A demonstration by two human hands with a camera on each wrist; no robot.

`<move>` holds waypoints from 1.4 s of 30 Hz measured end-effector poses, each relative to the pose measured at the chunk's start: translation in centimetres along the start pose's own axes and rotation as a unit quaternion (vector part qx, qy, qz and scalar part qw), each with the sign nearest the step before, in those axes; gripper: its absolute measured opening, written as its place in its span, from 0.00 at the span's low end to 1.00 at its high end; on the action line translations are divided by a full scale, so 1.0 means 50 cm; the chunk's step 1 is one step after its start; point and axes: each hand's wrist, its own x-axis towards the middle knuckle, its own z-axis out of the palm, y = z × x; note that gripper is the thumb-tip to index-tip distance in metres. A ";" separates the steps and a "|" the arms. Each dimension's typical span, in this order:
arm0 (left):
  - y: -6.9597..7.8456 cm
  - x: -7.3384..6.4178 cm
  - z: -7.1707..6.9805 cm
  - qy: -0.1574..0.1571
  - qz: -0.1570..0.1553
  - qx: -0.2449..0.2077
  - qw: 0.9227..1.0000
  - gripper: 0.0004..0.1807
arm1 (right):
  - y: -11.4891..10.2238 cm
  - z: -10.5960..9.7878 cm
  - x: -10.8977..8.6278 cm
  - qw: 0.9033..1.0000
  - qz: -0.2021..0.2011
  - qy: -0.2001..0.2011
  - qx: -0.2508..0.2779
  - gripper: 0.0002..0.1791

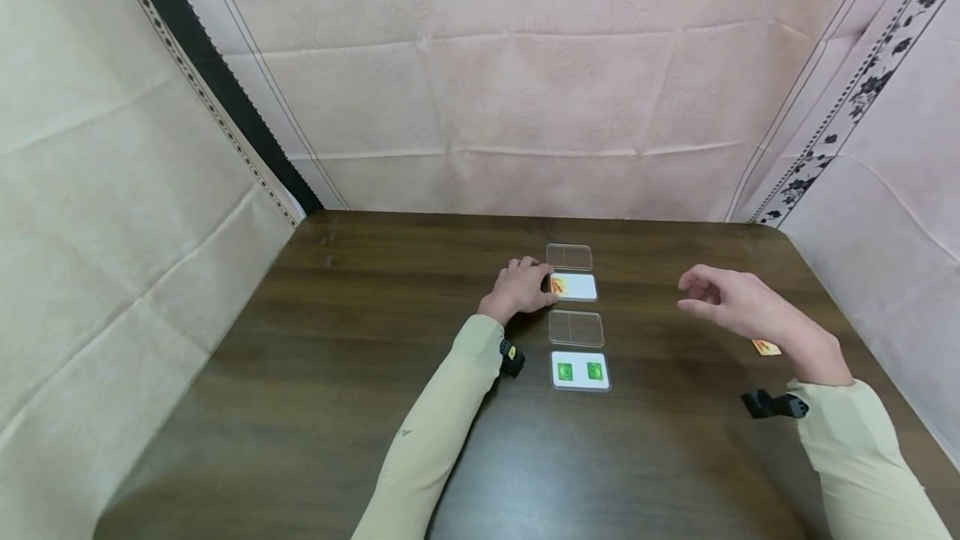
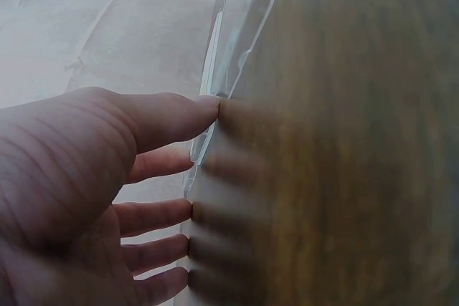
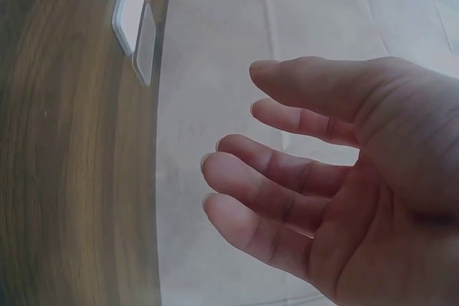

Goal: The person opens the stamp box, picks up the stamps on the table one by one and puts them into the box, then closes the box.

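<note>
My left hand rests on the table at the left end of a shallow clear plastic case with a white inside. Its thumb and index finger hold that end by the near and far edges. One orange-patterned card lies in the case's left half; the right half shows plain white. In the left wrist view, the thumb touches the clear rim. My right hand hovers over the table's right side, fingers loosely bent, holding nothing. Below its wrist lies another orange-patterned card, partly hidden.
A clear lid lies just behind the case and another clear lid in front of it. Nearer still is a second white case with two green cards. Pale cloth hangs behind and beside the brown table.
</note>
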 end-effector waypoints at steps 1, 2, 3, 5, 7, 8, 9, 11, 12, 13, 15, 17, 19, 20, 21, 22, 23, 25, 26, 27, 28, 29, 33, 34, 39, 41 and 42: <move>0.000 0.000 0.000 0.001 0.000 0.000 1.000 0.32 | 0.004 -0.001 -0.001 1.000 0.002 0.000 0.000 0.15; 0.000 0.001 0.000 0.002 0.000 0.000 1.000 0.32 | 0.007 -0.003 -0.002 1.000 0.003 -0.001 0.000 0.16; 0.000 0.001 0.001 0.002 -0.001 0.001 1.000 0.32 | 0.010 -0.004 -0.003 1.000 0.006 -0.002 0.001 0.16; -0.001 0.002 0.001 0.004 0.001 0.001 1.000 0.32 | 0.018 -0.006 -0.006 1.000 0.011 -0.005 0.002 0.17; -0.002 0.002 0.002 0.005 0.002 0.001 1.000 0.32 | 0.026 -0.008 -0.010 1.000 0.016 -0.005 0.000 0.17; -0.002 0.002 0.002 0.006 0.002 0.001 1.000 0.32 | 0.030 -0.009 -0.011 1.000 0.018 -0.005 -0.002 0.17; -0.002 0.003 0.003 0.006 0.003 0.001 1.000 0.32 | 0.034 -0.009 -0.013 1.000 0.020 -0.003 -0.003 0.16; -0.002 0.002 0.003 0.005 0.003 0.002 1.000 0.32 | 0.042 -0.010 -0.017 1.000 0.022 0.001 -0.005 0.16; -0.002 0.002 0.003 0.004 0.003 0.001 1.000 0.32 | 0.046 -0.010 -0.019 1.000 0.022 0.004 -0.006 0.16; -0.002 0.002 0.003 0.003 0.003 0.000 1.000 0.32 | 0.049 -0.010 -0.020 1.000 0.023 0.005 -0.007 0.16; -0.002 0.002 0.003 0.001 0.003 -0.002 1.000 0.32 | 0.056 -0.010 -0.022 1.000 0.028 0.006 -0.008 0.16; -0.002 0.001 0.002 0.000 0.004 -0.005 1.000 0.32 | 0.063 -0.009 -0.022 0.999 0.032 0.002 -0.008 0.17; -0.004 0.002 0.003 -0.001 0.004 -0.009 1.000 0.32 | 0.070 -0.008 -0.021 0.999 0.034 0.000 -0.008 0.17; -0.004 0.003 0.003 -0.001 0.004 -0.008 1.000 0.32 | 0.073 -0.008 -0.021 0.999 0.034 -0.002 -0.007 0.17; -0.005 0.002 0.003 -0.001 0.004 -0.009 1.000 0.32 | 0.077 -0.007 -0.020 0.999 0.033 -0.004 -0.007 0.17; -0.005 0.002 0.003 -0.001 0.004 -0.009 1.000 0.32 | 0.081 -0.007 -0.020 0.999 0.033 -0.007 -0.006 0.17; -0.005 0.002 0.003 -0.001 0.004 -0.007 1.000 0.32 | 0.086 -0.006 -0.020 0.999 0.032 -0.009 -0.005 0.17; -0.004 0.000 0.001 -0.001 0.005 -0.003 1.000 0.32 | 0.098 -0.004 -0.020 0.999 0.033 -0.010 -0.003 0.17; -0.004 -0.001 0.001 0.001 0.004 -0.003 1.000 0.32 | 0.103 -0.003 -0.020 0.999 0.034 -0.012 -0.001 0.17; -0.003 -0.002 0.000 0.002 0.003 -0.004 1.000 0.32 | 0.109 -0.002 -0.020 0.999 0.034 -0.012 -0.002 0.17; -0.002 -0.002 0.000 0.002 0.002 -0.003 1.000 0.32 | 0.115 0.000 -0.021 0.999 0.036 -0.012 -0.003 0.17; -0.002 -0.002 0.000 0.002 0.002 -0.003 1.000 0.32 | 0.120 0.001 -0.021 0.999 0.040 -0.013 -0.003 0.17; -0.001 -0.002 0.000 0.002 0.004 -0.003 1.000 0.32 | 0.136 0.007 -0.023 0.998 0.052 -0.027 0.000 0.19; -0.001 -0.002 0.000 0.002 0.005 -0.003 1.000 0.32 | 0.139 0.008 -0.023 0.998 0.056 -0.033 0.003 0.19; -0.002 0.001 0.001 0.004 0.004 -0.004 1.000 0.32 | 0.151 0.010 -0.022 0.995 0.075 -0.060 0.014 0.22; -0.002 0.001 0.001 0.003 0.005 -0.006 1.000 0.32 | 0.155 0.010 -0.024 0.994 0.079 -0.069 0.016 0.22; -0.001 0.001 0.001 0.003 0.006 -0.008 1.000 0.32 | 0.158 0.010 -0.025 0.994 0.081 -0.072 0.015 0.23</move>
